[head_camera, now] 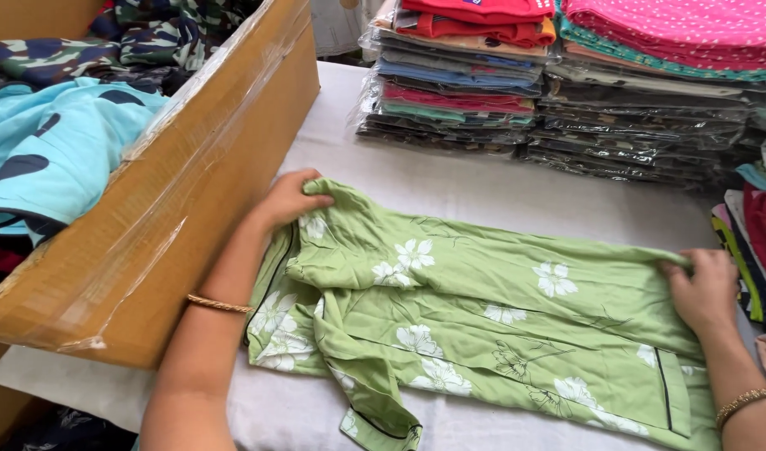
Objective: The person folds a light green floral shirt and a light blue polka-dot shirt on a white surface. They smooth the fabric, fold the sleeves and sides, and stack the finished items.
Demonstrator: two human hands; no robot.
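Note:
A light green garment (475, 326) with white flowers and dark piping lies spread across a white-covered table (483, 188). My left hand (289, 200) pinches its upper left corner, close to the cardboard box. My right hand (705, 288) grips the fabric's right end near the table's right side. The cloth between my hands is folded lengthwise over itself, and a sleeve hangs toward the front edge. A thin bangle shows on each wrist.
A large cardboard box (191, 184) on the left holds turquoise and camouflage clothes. Stacks of folded garments in clear bags (567, 92) stand at the back of the table. More coloured clothes (759, 234) lie at the right edge.

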